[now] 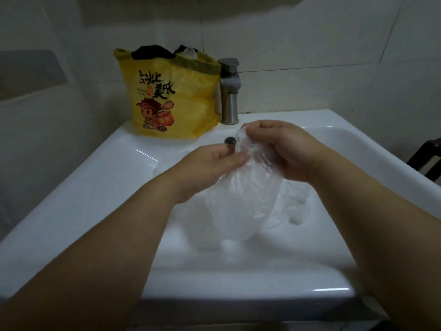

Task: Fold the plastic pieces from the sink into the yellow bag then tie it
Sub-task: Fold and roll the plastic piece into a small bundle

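A thin clear plastic piece (pixel 241 201) hangs over the white sink (pixel 100 187), held up by both hands. My right hand (pixel 286 151) pinches its top edge with curled fingers. My left hand (pixel 210 168) grips the plastic's left side just below. More clear plastic (pixel 293 206) lies crumpled in the basin behind the hanging piece. The yellow bag (pixel 167 96) with a cartoon print stands upright on the sink's back left ledge, its mouth open with dark and white plastic showing at the top.
A steel tap (pixel 229 91) stands right of the yellow bag, its spout (pixel 230 140) just behind my hands. Tiled walls enclose the sink. A dark piece of furniture (pixel 427 156) shows at the right edge.
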Motion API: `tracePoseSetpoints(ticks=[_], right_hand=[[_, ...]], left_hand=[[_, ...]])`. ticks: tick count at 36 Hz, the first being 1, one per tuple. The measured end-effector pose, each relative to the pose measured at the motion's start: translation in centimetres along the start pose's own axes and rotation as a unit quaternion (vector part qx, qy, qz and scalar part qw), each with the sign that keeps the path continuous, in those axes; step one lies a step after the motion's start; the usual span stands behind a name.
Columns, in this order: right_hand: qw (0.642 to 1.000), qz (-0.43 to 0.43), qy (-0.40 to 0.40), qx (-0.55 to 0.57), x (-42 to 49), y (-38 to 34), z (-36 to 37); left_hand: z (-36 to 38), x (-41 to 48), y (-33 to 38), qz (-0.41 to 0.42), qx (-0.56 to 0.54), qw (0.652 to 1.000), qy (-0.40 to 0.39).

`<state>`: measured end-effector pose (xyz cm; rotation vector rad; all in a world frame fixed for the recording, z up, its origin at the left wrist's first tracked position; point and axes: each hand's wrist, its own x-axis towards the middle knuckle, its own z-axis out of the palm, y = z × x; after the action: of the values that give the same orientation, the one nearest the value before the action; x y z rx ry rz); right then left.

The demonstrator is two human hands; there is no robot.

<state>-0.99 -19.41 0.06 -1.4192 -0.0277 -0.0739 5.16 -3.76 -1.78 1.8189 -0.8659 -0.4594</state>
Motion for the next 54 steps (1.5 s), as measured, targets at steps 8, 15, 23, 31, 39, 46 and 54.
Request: tracePoseSetpoints(ticks=[8, 15, 23, 31, 39, 46, 54], right_hand=[[0.985, 0.129, -0.07, 0.089, 0.2, 0.4, -1.2], [0.985, 0.077, 0.002, 0.153, 0.7, 1.0, -0.5], [0.948, 0.002, 0.134, 0.289, 0.8, 0.9, -1.0], [0.959, -0.046, 0.176, 0.217, 0.3, 0.8, -0.6], [0.972, -0.001, 0.118, 0.205, 0.0, 0.7, -1.1], [0.966, -0.018, 0.153, 0.206, 0.2, 0.6, -1.0], [0.983, 0.022, 0.165, -0.076, -0.2, 1.0, -1.4]], left_hand=[[-1.0, 0.7, -0.2, 0.001, -0.247, 0.967, 0.068], [-2.7, 1.5, -0.9, -0.015, -0.349, 0.916, 0.197], [-3.1, 1.8, -2.2, -0.057, -0.329, 0.917, 0.217], [-3.5, 1.4, -2.5, -0.049, -0.295, 0.919, 0.256], [-3.2, 0.8, -1.7, 0.001, -0.29, 0.92, 0.263], [-3.0, 0.6, -1.5, -0.011, -0.243, 0.931, 0.273], [-3.2, 0.1, -2.3, 0.048, -0.028, 0.946, 0.318]])
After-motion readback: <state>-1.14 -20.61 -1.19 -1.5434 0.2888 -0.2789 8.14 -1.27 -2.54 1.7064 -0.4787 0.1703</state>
